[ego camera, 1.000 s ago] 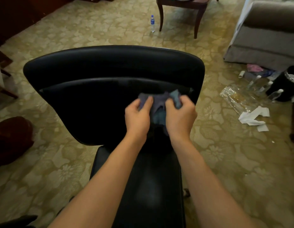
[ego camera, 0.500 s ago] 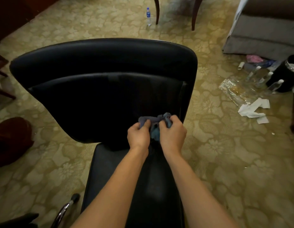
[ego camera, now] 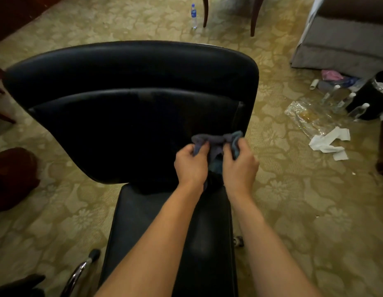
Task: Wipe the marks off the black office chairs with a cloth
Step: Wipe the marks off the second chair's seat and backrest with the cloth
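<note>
A: Report the position of the chair [ego camera: 130,108].

B: The black chair stands on the patterned carpet [ego camera: 293,211], directly below the camera. The backrest faces the person. The seat [ego camera: 143,221] extends toward the bottom edge of the view.

A: State of the hands?

B: Both hands hold the cloth [ego camera: 216,142]. The left hand [ego camera: 191,163] has fingers curled around the left part of it. The right hand [ego camera: 239,161] has fingers curled around the right part. The two hands are close together, side by side.

A: Location of the cloth?

B: The cloth is blue-grey and bunched. It sits against the lower right area of the backrest, near the right edge and just above the junction with the seat. A fold of it hangs down between the hands.

A: Any marks visible on the chair?

B: Cannot tell. The surface is dark and shows only dull reflections.

A: Any readable writing or brand?

B: A bottle [ego camera: 193,16] stands upright on the carpet beyond the chair, near the table legs [ego camera: 253,18]. It carries a blue label. The text on it is too small to read.

A: Other items?

B: At the right: a grey sofa [ego camera: 340,39], white paper [ego camera: 329,142] lying on the carpet, a clear plastic wrapper [ego camera: 306,118] just beside the paper, several small bottles [ego camera: 344,101], and a black bin [ego camera: 370,97]. A chrome armrest [ego camera: 79,273] appears at the lower left.
</note>
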The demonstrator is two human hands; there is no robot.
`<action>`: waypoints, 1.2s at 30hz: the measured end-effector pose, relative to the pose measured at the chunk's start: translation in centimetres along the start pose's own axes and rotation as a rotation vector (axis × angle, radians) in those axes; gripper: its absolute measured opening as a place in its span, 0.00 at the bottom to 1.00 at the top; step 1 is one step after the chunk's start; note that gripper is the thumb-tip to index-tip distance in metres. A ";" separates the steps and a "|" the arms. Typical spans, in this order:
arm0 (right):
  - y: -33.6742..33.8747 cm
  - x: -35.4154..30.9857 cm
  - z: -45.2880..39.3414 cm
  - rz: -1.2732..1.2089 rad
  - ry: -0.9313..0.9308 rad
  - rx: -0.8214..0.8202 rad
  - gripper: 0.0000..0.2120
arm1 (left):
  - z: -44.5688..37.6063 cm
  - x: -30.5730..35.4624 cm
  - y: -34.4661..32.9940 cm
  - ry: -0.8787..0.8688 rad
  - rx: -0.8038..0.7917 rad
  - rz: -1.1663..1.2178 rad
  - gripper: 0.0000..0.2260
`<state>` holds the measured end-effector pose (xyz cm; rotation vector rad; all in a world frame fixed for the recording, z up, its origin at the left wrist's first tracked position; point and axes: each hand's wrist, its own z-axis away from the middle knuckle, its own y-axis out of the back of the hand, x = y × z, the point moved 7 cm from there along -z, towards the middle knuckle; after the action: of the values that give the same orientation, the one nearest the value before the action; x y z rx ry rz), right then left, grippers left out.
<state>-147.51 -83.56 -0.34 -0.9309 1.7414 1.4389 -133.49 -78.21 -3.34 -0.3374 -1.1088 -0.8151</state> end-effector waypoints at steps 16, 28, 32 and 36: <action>3.3 -11.4 -4.3 -0.189 0.174 0.048 0.06 | 1.3 11.0 2.1 -0.374 0.083 0.109 0.08; 1.0 -1.4 0.3 0.034 -0.044 -0.140 0.07 | 2.1 -0.4 1.4 -0.124 -0.032 -0.075 0.09; 4.5 -7.2 -4.8 -0.087 0.119 0.013 0.09 | 2.7 8.8 -0.6 -0.406 -0.003 0.042 0.10; 3.9 -6.6 -6.1 -0.038 0.138 0.005 0.07 | 1.8 9.7 -1.8 -0.390 -0.013 -0.026 0.10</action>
<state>-147.84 -88.35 8.12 -1.0775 1.8157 1.3732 -134.01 -82.26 5.79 -0.5076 -1.4742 -0.7989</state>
